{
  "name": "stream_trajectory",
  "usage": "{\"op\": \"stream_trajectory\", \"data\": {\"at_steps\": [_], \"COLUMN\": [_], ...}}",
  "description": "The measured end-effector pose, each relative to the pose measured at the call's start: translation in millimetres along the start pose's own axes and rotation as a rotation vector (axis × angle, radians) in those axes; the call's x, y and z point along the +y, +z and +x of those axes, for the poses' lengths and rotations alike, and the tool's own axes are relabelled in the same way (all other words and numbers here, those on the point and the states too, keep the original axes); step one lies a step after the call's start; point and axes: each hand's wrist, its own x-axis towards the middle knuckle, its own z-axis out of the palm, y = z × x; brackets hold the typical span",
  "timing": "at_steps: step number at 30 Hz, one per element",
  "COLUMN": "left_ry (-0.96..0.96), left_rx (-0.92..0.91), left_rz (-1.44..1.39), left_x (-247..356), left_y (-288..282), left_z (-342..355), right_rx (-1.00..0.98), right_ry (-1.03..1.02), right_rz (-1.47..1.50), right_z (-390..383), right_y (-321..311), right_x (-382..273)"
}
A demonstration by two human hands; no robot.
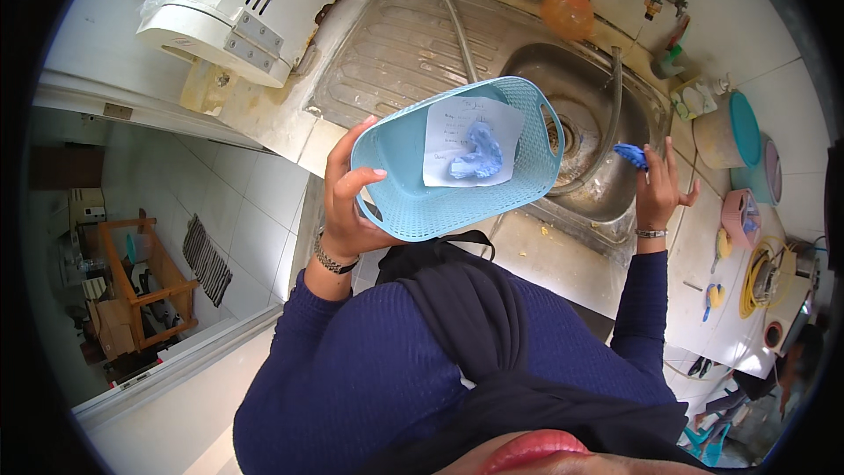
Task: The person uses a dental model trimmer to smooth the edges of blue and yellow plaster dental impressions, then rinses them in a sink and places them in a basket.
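My left hand (345, 189) grips the left end of a light blue plastic basket (382, 154), thumb over the rim. The basket is tilted so its inside shows, held above the front of the sink. Inside lies a white sheet of paper (442, 127) with handwriting, and on it rests a crumpled blue piece (479, 155) of thin material. To the right of the sink bowl, my right hand (658, 197) pinches a small crumpled blue piece (629, 155) between its fingertips, the other fingers spread. What kind of thing the blue pieces are, I cannot tell.
A steel sink (585, 66) with a grey hose (615, 92) lies beyond the basket. An orange ball-like thing (567, 14) sits behind it. A white machine (255, 13) stands back left. Tubs with teal lids (743, 129) and a pink basket (740, 217) line the right.
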Motion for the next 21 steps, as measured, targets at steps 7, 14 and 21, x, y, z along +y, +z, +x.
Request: {"op": "stream_trajectory", "data": {"at_steps": [7, 14, 21], "left_ry": [0.003, 0.019, -0.037], "left_rx": [0.044, 0.017, 0.025], "left_rz": [-0.016, 0.011, 0.006], "left_x": [-1.8, 0.9, 1.0], "left_y": [3.8, 6.7, 7.1], "left_z": [-4.3, -2.5, -5.6], "right_rx": [0.05, 0.028, 0.044], "right_ry": [-0.141, -0.103, -0.257], "right_rz": [0.024, 0.028, -0.004], "right_z": [-6.4, -11.8, -25.7], "right_y": [-15.1, -26.1, -29.5], "right_x": [-11.4, -23.6, -30.7]}}
